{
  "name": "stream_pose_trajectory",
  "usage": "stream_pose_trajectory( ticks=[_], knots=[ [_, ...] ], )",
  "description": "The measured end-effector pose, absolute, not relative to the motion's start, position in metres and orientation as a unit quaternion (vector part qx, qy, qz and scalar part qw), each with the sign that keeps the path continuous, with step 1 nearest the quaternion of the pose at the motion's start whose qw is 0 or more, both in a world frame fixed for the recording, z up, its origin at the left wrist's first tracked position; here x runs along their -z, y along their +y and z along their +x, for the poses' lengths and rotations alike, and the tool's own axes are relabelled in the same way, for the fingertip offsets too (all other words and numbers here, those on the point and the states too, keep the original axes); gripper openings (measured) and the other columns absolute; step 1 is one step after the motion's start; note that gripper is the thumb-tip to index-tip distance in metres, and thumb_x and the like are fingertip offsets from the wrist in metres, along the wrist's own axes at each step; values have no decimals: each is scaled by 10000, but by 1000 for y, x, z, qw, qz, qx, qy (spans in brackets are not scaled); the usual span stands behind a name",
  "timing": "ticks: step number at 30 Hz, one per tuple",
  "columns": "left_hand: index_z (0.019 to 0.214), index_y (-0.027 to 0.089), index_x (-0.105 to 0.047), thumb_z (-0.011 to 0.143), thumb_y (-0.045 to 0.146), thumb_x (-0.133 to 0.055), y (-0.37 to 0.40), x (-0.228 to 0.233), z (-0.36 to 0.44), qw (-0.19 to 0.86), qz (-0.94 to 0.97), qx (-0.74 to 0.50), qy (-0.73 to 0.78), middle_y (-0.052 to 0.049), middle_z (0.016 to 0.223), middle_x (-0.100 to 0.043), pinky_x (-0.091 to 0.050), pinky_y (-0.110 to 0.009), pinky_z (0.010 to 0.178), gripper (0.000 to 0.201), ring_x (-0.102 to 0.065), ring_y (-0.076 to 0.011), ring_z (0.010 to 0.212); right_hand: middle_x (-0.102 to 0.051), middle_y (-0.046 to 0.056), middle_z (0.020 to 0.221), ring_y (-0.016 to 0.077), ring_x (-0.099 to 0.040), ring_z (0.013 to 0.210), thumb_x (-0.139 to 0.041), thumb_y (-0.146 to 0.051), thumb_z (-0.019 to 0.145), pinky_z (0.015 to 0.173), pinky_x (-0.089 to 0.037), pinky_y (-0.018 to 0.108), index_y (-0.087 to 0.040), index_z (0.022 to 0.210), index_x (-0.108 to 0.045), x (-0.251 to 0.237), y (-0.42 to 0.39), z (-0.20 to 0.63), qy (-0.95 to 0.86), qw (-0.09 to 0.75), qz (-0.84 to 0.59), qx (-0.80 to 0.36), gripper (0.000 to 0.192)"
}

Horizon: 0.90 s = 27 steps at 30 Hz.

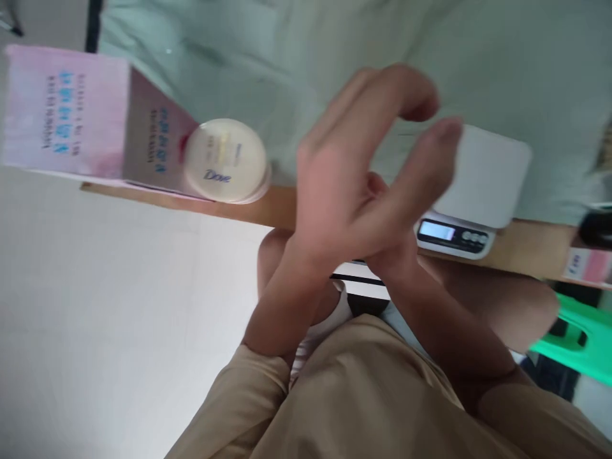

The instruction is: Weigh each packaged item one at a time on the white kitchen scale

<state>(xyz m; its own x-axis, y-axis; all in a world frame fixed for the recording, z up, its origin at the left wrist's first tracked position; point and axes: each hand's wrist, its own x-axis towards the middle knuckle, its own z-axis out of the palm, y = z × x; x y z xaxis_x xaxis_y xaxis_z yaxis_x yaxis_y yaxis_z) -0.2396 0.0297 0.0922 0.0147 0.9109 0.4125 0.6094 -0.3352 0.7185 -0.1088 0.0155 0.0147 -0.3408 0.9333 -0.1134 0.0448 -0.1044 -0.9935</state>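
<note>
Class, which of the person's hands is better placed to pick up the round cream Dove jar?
Left, probably. The left hand lies uppermost, empty, nearer the round cream Dove jar; the right hand is partly hidden beneath it, nearer the white scale.

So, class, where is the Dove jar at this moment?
In the head view, the Dove jar sits at the table edge, left of the hands, touching the pink box.

Left hand crossed over right hand — empty, above scale; Dove jar nearby.
</note>
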Motion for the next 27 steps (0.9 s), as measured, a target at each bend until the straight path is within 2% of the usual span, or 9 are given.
stream_pose_trajectory(
  ticks=[1,3,6,9,11,14,19,23,27],
  knots=[
    [939,265,-685,1054,368,-366,31,-87,-232,200,645,-493,549,-14,1074,-764,-654,-411,989,355,-775,-225,1166,-758,23,1036,195,-776,1044,-501,-717,996,950,-698,423,-272,1052,-699,-19,12,-88,-550,373,-434,-609,490],
    [903,279,-648,1034,289,-499,32,-77,-213,232,602,-552,529,-12,1011,-762,-637,-394,1021,198,-742,-195,1072,-772,37,1033,216,-789,1032,-515,-692,981,957,-702,462,-269,1054,-701,-26,2,-45,-517,401,-435,-619,468],
    [935,281,-682,1034,345,-555,34,-63,-186,243,632,-562,476,-23,1109,-791,-616,-413,1037,173,-738,-200,1110,-766,62,892,223,-793,900,-615,-546,933,854,-702,436,-229,973,-728,-32,-17,25,-454,493,-478,-567,339],
    [1140,291,-705,1045,421,-560,34,-54,-161,285,659,-519,464,-47,1260,-803,-600,-448,1099,216,-746,-219,1224,-708,59,744,233,-745,738,-649,-466,873,728,-666,434,-241,839,-725,-35,-37,92,-400,577,-560,-440,240],
    [1264,317,-684,1042,464,-552,32,-52,-144,308,681,-484,455,-48,1321,-796,-602,-480,1114,297,-746,-246,1259,-666,51,706,227,-698,675,-641,-431,857,673,-630,429,-262,790,-709,-38,-47,133,-357,608,-616,-352,194],
    [1371,308,-651,1033,464,-519,30,-51,-110,334,728,-430,417,-60,1377,-779,-616,-520,1104,395,-742,-298,1267,-623,44,717,199,-662,676,-620,-319,804,672,-600,390,-273,763,-694,-41,-55,190,-303,633,-664,-257,96],
    [1372,209,-638,996,424,-502,28,-51,-28,386,788,-335,344,-126,1376,-766,-628,-453,1082,454,-733,-292,1288,-616,31,871,132,-683,820,-591,-175,698,715,-560,272,-254,797,-665,-44,-45,266,-244,669,-684,-157,147],
    [1408,141,-598,1001,422,-521,38,-43,46,412,796,-314,313,-189,1517,-667,-526,-486,1248,501,-624,-314,1463,-644,24,1199,107,-712,953,-670,-162,718,731,-548,225,-271,930,-694,-41,-27,313,-260,655,-696,-139,239],
    [1514,141,-502,970,483,-640,57,-29,105,434,772,-297,356,-231,1660,-519,-426,-535,1331,657,-473,-368,1600,-639,25,1346,101,-707,960,-647,-162,731,681,-531,197,-273,1008,-655,-26,-8,349,-262,628,-718,-148,297]
  ],
)
